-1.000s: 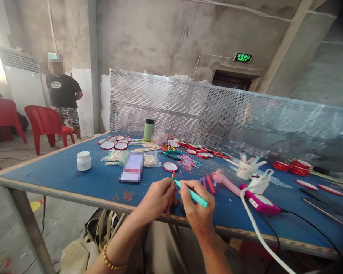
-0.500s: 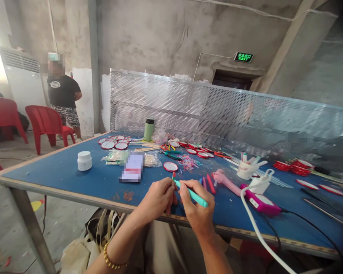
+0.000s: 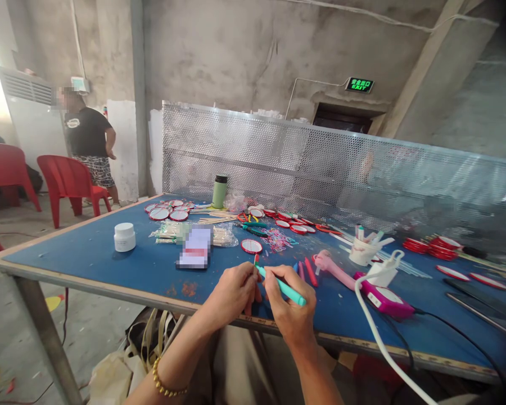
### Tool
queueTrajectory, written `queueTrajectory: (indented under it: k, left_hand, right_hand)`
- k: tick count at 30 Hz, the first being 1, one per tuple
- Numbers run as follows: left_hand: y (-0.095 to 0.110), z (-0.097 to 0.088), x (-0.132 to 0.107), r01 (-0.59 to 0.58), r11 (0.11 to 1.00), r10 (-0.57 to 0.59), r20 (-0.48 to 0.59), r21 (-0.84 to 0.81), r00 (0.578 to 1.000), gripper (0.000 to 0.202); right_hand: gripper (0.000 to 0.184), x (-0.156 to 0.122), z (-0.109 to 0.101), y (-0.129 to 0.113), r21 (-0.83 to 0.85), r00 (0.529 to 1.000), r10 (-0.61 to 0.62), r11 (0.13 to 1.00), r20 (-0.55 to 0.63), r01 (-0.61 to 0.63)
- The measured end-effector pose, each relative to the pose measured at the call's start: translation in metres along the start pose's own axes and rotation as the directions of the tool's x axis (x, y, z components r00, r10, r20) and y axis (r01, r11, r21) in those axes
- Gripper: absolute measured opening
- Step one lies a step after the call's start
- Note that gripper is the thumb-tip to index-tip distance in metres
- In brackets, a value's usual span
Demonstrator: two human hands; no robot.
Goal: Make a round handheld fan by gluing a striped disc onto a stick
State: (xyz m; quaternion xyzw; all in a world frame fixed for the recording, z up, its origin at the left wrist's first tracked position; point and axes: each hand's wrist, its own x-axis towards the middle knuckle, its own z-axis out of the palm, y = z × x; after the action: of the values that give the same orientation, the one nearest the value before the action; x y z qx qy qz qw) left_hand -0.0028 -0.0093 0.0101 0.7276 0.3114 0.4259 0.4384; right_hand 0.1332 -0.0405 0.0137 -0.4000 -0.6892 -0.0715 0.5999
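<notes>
Over the front edge of the blue table (image 3: 152,279), my left hand (image 3: 231,292) is closed on a thin stick (image 3: 256,260) with a red and green tip. Most of that stick is hidden by my fingers. My right hand (image 3: 293,304) grips a turquoise marker pen (image 3: 290,291) like a pencil. The pen's tip is at the stick, just below its coloured end; I cannot tell whether they touch. Several red and purple pens (image 3: 310,271) lie just right of my hands. Behind them is a round red-rimmed disc (image 3: 252,246).
A phone (image 3: 194,250) rests on bagged sticks (image 3: 225,236), with a white jar (image 3: 124,237) to its left. A pink tool (image 3: 335,271), a magenta box (image 3: 385,298) with cables and a cup of pens (image 3: 362,250) stand right. A person (image 3: 90,140) stands behind a red chair (image 3: 67,177).
My hands, the stick and the marker pen hold nearly the same position. In the background the person has shifted slightly left and turned, with one arm lower.
</notes>
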Motion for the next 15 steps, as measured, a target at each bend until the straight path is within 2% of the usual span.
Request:
queueTrajectory:
  k: [15]
  left_hand:
    - [-0.0013,-0.0004,0.0004,0.003,1.0,-0.003,0.015,-0.013,1.0,0.021]
  right_hand:
    - [0.019,-0.0013,-0.0008,0.0022,-0.042,0.999,0.017,0.999,-0.042,-0.019]
